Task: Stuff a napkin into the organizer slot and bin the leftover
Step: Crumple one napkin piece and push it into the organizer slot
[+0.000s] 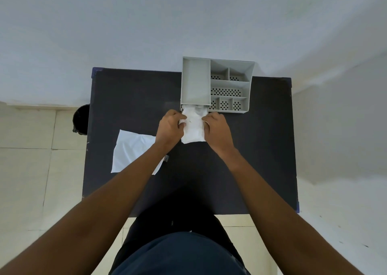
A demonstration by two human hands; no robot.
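Note:
A grey organizer (230,84) with several perforated compartments stands at the far edge of the black table (251,149). A crumpled white napkin (193,128) lies at the mouth of its low front slot, its far end partly inside. My left hand (170,127) grips the napkin's left edge and my right hand (216,130) grips its right edge. A second white napkin (129,153) lies flat on the table to the left, partly hidden under my left forearm.
A dark round bin (80,119) sits on the tiled floor just beyond the table's left edge. A white wall rises behind the table. My dark-clothed body is at the table's near edge.

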